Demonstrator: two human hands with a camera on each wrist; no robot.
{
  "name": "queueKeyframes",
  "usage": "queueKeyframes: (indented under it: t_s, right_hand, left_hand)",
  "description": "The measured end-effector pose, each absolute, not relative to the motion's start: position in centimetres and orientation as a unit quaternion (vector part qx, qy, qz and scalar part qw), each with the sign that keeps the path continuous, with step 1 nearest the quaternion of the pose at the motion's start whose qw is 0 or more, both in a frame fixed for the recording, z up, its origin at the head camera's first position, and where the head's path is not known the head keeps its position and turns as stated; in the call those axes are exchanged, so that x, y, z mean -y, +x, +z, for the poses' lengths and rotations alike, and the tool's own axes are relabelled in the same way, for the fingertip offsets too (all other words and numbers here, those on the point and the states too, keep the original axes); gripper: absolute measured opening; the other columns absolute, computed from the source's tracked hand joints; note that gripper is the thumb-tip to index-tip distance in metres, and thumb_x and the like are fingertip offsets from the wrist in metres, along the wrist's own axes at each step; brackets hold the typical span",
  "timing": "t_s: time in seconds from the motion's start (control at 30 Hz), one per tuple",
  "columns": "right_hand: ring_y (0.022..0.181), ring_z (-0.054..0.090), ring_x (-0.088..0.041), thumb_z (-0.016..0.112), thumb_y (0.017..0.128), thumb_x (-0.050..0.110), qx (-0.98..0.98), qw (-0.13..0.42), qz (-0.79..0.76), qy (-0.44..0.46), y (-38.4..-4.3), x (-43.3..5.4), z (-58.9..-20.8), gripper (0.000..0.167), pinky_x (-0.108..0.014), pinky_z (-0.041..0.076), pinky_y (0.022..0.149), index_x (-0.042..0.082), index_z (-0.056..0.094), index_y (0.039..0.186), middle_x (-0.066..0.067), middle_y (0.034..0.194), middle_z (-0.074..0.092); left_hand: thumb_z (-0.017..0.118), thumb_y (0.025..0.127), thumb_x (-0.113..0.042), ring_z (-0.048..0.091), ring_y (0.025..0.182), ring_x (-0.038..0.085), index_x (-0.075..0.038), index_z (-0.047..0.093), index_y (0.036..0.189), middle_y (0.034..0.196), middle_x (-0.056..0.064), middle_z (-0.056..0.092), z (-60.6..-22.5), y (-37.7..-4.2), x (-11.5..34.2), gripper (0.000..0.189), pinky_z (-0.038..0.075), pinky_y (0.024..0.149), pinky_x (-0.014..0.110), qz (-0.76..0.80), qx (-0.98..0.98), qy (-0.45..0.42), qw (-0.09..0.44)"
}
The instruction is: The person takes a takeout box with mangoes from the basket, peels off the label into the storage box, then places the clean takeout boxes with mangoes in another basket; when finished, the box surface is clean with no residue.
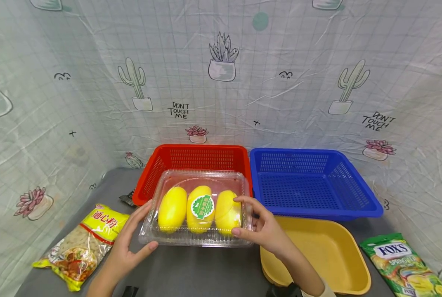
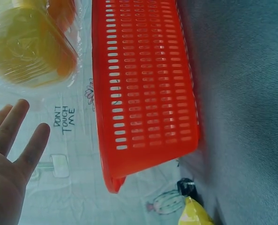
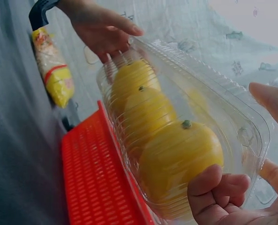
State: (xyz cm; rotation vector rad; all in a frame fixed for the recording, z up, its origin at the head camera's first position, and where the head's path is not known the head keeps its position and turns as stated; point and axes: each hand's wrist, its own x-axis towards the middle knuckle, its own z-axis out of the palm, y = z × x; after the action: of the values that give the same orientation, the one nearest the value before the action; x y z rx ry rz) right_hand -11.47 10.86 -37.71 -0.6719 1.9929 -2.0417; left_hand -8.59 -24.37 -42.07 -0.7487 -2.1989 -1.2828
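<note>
Gripping the box [image 1: 199,181] by its right end, the right hand [image 1: 267,229] holds it raised near the red basket [image 1: 202,157]; the left hand [image 1: 129,247] spreads its fingers at the other end. The right wrist view shows fruit stems [image 3: 186,124] hidden from the head view, which shows a green label [image 1: 202,207].

Reaches in from below with the left forearm [image 1: 103,280] and the right forearm [image 1: 304,266], slanting both inward toward the middle. Keeps the left hand [image 1: 126,251] level with the other one but well apart from it, palm turned inward, spreading nearly straight fingers [image 2: 34,145] and stretching the left thumb [image 1: 146,249] away from them. Grips with the right hand [image 1: 263,229], laying the right index finger [image 1: 254,202] and right thumb [image 1: 244,234] apart on the upper side and curling other fingers underneath.
</note>
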Motion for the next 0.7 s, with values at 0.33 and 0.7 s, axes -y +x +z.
queueKeyframes:
  t_s: [0.33,0.7]
  right_hand:
    - [0.093,0.062,-0.026,0.075,0.085,0.01,-0.67,0.114,-0.694,-0.237,-10.8,-11.1,-38.6,0.068,-0.034,0.058,0.075,0.011,0.042,0.145,-0.025,0.115,0.041]
    - [0.065,0.049,-0.008,0.079,0.082,0.008,-0.657,0.113,-0.706,-0.24,-9.6,-11.6,-39.1,0.103,-0.016,0.044,0.054,0.019,0.011,0.158,-0.013,0.095,0.037]
  left_hand:
    - [0.083,0.065,0.0,0.037,0.138,0.014,0.01,0.046,0.138,0.143,0.024,0.045,-41.7,-7.0,23.5,0.083,0.025,0.111,0.016,-0.438,0.806,-0.28,0.283]
    - [0.089,0.056,0.004,0.038,0.138,0.015,0.009,0.046,0.139,0.145,0.021,0.045,-42.4,-5.0,23.6,0.093,0.028,0.109,0.015,-0.449,0.814,-0.263,0.26]
